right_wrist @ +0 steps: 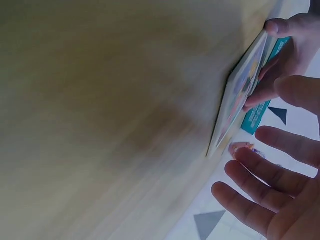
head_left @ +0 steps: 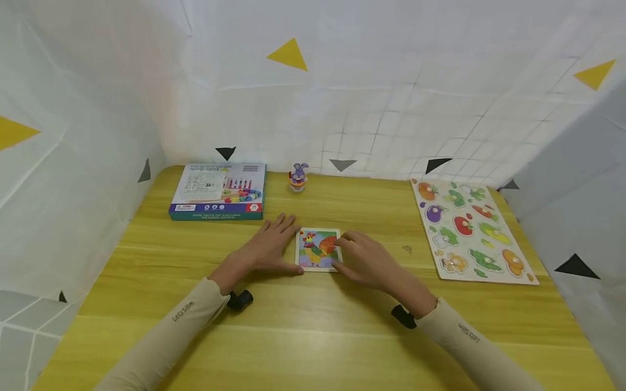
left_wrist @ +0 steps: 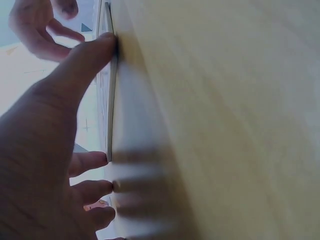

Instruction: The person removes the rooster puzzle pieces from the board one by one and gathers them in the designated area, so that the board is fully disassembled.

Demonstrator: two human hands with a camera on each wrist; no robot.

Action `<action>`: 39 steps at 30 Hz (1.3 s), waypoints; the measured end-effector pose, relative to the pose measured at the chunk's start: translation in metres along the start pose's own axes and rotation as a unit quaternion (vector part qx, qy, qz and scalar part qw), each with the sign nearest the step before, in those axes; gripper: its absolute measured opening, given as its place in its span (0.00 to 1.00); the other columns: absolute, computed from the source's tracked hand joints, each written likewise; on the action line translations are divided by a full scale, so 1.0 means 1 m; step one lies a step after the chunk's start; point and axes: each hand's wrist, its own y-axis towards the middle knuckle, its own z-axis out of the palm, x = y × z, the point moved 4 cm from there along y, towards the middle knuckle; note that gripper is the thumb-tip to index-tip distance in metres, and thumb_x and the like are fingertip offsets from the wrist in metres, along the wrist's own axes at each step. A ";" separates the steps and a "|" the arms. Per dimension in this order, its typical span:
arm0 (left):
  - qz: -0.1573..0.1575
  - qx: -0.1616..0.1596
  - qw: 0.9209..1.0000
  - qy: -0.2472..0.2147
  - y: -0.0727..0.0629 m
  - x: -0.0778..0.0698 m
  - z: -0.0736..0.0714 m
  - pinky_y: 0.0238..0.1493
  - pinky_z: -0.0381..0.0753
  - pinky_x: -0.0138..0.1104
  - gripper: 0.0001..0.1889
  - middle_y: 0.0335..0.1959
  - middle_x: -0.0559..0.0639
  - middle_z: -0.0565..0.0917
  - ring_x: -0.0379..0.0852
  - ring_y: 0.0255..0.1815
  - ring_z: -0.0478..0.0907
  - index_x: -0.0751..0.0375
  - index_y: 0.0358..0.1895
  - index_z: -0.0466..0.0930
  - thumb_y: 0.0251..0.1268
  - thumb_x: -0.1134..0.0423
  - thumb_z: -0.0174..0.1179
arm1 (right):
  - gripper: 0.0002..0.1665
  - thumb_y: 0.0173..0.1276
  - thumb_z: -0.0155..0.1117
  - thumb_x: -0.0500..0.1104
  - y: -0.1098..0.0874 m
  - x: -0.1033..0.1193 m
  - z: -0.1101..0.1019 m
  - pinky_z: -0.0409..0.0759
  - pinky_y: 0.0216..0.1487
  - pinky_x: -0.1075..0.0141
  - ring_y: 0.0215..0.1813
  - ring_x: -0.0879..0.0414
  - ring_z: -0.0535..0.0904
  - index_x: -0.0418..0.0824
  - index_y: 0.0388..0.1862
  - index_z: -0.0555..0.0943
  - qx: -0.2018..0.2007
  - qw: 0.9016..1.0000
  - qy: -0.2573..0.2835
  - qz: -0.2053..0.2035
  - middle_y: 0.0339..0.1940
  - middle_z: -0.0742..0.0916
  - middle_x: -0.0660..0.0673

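Observation:
A small square picture puzzle (head_left: 317,251) with a colourful rooster and a pale wooden border lies flat on the table. At its left side my left hand (head_left: 270,247) rests with fingers spread, its thumb touching the near left corner and its index finger touching the edge farther up. In the left wrist view the puzzle's thin edge (left_wrist: 111,110) runs between that thumb (left_wrist: 100,50) and the index fingertip. My right hand (head_left: 365,259) hovers by the puzzle's right edge. The right wrist view shows its fingers (right_wrist: 280,172) loosely spread, holding nothing, apart from the puzzle (right_wrist: 240,90).
A boxed toy set (head_left: 220,193) lies at the back left. Near the back edge stands a purple rabbit figurine (head_left: 298,177). To the right is a vegetable peg board (head_left: 471,233) on the yellowish wooden table (head_left: 313,336). White sheeting (head_left: 362,98) surrounds the table's back and sides.

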 end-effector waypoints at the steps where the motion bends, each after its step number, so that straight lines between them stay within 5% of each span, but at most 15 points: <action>1: -0.001 -0.001 1.000 -0.002 0.001 0.001 0.000 0.76 0.37 0.55 0.60 0.82 0.55 0.43 0.57 0.81 0.35 0.55 0.81 0.48 0.51 0.23 0.60 | 0.25 0.62 0.74 0.50 0.005 0.001 0.001 0.82 0.43 0.57 0.43 0.51 0.79 0.36 0.52 0.84 0.005 1.000 0.000 0.000 0.43 0.83 0.44; 10: -0.003 -0.009 1.000 -0.012 0.009 0.005 -0.005 0.74 0.37 0.63 0.60 0.82 0.55 0.46 0.60 0.81 0.37 0.54 0.80 0.53 0.49 0.24 0.63 | 0.20 0.64 0.73 0.47 0.047 0.001 0.012 0.81 0.41 0.58 0.41 0.53 0.80 0.36 0.50 0.84 0.043 0.998 0.043 0.001 0.43 0.85 0.42; 19: -0.011 0.002 0.999 -0.034 0.014 0.008 -0.005 0.76 0.36 0.58 0.59 0.82 0.55 0.45 0.57 0.81 0.35 0.56 0.80 0.53 0.50 0.26 0.65 | 0.20 0.65 0.73 0.46 0.077 -0.008 0.033 0.81 0.44 0.57 0.42 0.50 0.82 0.37 0.51 0.84 0.064 0.994 0.085 0.033 0.44 0.86 0.43; 26: -0.005 0.001 0.999 -0.040 0.021 0.009 -0.003 0.76 0.36 0.55 0.60 0.82 0.55 0.45 0.57 0.81 0.35 0.56 0.80 0.52 0.50 0.25 0.64 | 0.19 0.63 0.74 0.47 0.089 -0.019 0.044 0.80 0.44 0.60 0.41 0.54 0.79 0.40 0.49 0.85 0.085 0.992 0.068 0.070 0.40 0.85 0.45; 39: -0.006 -0.007 0.998 -0.058 0.023 0.010 -0.004 0.76 0.36 0.55 0.60 0.82 0.56 0.45 0.58 0.81 0.35 0.55 0.80 0.52 0.48 0.27 0.68 | 0.19 0.62 0.75 0.45 0.098 -0.019 0.043 0.80 0.48 0.57 0.47 0.51 0.80 0.40 0.50 0.85 0.129 0.977 0.117 0.125 0.42 0.86 0.45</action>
